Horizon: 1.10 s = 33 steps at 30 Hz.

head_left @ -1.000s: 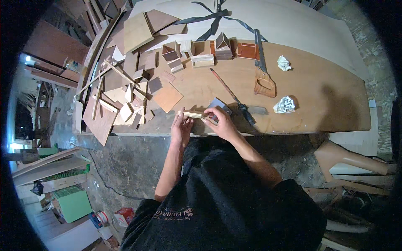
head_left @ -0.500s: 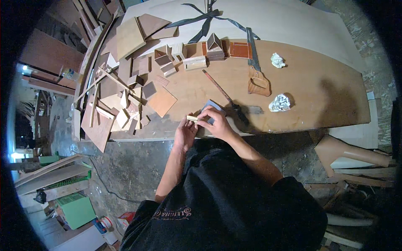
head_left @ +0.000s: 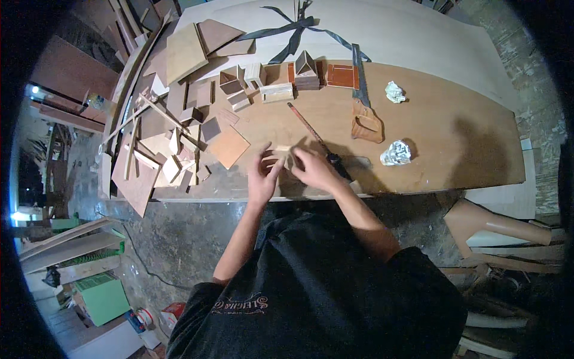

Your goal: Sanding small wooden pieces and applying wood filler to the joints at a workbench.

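Observation:
My left hand [head_left: 266, 170] has its fingers apart beside a small pale wooden piece [head_left: 285, 154], with its thumb close to or touching it. My right hand [head_left: 308, 167] grips that piece between fingers and thumb, partly hiding it. Beyond the hands a long thin tool [head_left: 309, 127] with a red shaft and dark end lies diagonally on the brown board [head_left: 442, 125]. A square of orange-tan plywood [head_left: 229, 147] is left of them. To the right are a wooden-handled saw [head_left: 365, 119] and a crumpled foil ball [head_left: 394, 153].
Scrap panels [head_left: 186, 54] and wooden strips [head_left: 156, 110] crowd the table's left. Small wooden boxes [head_left: 256, 75], a red-brown panel [head_left: 342, 75], dark straps [head_left: 293, 36] and another crumpled ball [head_left: 394, 91] are toward the back. A green crate [head_left: 100, 302] stands on the floor.
Both hands have risen slightly toward the back of the table. The wooden piece has been turned from lying crosswise, and my left fingers have spread away from it.

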Each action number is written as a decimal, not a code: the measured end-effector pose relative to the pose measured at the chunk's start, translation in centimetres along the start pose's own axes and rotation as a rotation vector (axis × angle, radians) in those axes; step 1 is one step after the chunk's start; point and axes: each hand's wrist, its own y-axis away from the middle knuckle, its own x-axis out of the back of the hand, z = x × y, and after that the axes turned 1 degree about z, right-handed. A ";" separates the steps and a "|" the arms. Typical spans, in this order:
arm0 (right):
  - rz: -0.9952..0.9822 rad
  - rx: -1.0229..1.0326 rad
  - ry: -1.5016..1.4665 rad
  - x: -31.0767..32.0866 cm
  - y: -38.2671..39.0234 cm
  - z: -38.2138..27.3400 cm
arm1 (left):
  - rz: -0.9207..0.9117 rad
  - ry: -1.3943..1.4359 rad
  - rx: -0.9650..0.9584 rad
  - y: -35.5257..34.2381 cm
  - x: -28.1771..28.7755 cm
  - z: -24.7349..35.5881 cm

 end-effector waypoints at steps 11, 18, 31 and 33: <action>0.192 -0.519 -0.766 3.5 4.8 4.7 | -0.600 -0.961 -0.528 -0.3 0.4 -1.3; 0.343 -0.443 -1.453 3.4 6.7 5.4 | -0.515 -0.849 -0.557 -1.7 0.9 -3.2; 0.351 -0.411 -0.872 2.8 4.3 2.1 | -0.264 -0.720 -0.229 -5.0 -0.1 -5.3; 0.328 -0.298 -0.712 1.7 3.6 3.0 | -0.187 -0.942 -0.378 -4.6 -0.5 -4.8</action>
